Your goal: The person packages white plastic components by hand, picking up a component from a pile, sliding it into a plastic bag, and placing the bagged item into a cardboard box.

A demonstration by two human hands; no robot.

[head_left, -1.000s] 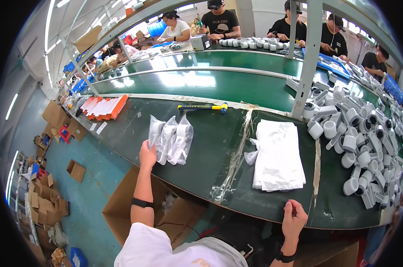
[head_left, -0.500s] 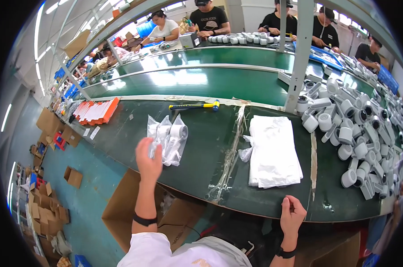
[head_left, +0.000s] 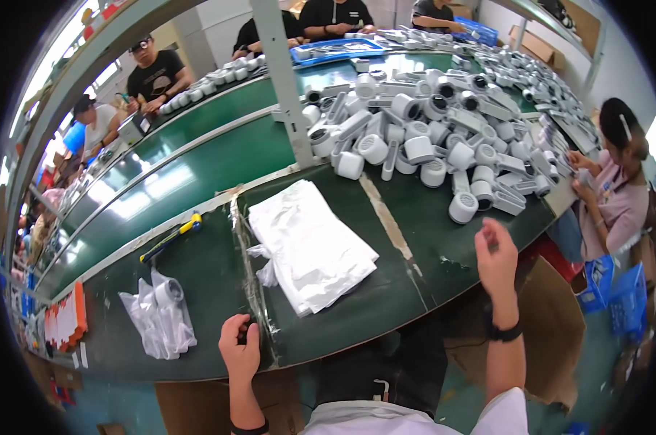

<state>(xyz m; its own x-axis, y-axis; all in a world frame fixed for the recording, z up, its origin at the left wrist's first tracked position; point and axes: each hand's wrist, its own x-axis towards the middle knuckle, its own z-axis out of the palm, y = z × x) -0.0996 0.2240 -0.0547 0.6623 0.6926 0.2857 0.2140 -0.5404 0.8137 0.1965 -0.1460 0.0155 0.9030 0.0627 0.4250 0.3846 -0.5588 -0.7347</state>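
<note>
My left hand hovers at the table's near edge, left of the white bag stack. Its fingers are loosely curled, the thumb stands apart, and nothing shows in it. At the right, my right hand reaches over the table edge with half-bent, parted fingers, empty. Just beyond it is a large heap of white-and-grey devices, each with a round head and a flat handle. A stack of white plastic bags lies between my hands, further in. Several similar devices in clear plastic bags rest at the left.
A yellow-and-black hammer lies near the table's back rail. Orange-and-white cartons stand at far left. An upright metal post rises behind the bags. A co-worker in pink handles a device at the right; others work across the green conveyor.
The view has swung to the right. My left hand has left the bagged devices and drawn back to the near edge. My right hand has risen toward the heap.
</note>
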